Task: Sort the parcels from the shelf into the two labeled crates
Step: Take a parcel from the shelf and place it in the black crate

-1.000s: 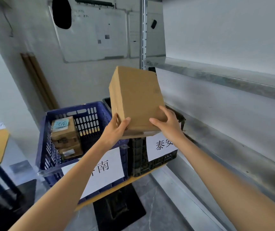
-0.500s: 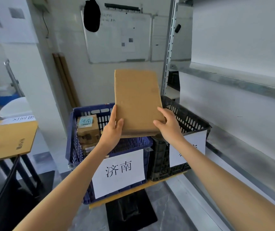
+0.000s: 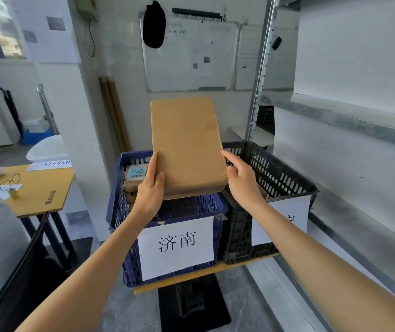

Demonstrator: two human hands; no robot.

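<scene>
Over the last second the cardboard box (image 3: 186, 147) has turned from a skewed attitude to near upright, and it is held above the boundary between the blue crate (image 3: 117, 207) and the black crate (image 3: 285, 173). The left hand (image 3: 149, 192) grips its lower left edge. The right hand (image 3: 242, 183) holds the lower right corner with loosely curled fingers, its thumb contact apparently hidden. The visible face carries no label, so the destination crate is probably still undecided.

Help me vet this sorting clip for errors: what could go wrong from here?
1. The box hangs over the adjoining rims of the blue crate and black crate; it might land in the wrong one.
2. Left hand and right hand hold it only near its bottom end, so it could tip.
3. Its visible face shows no label, so a missort is possible.
</scene>
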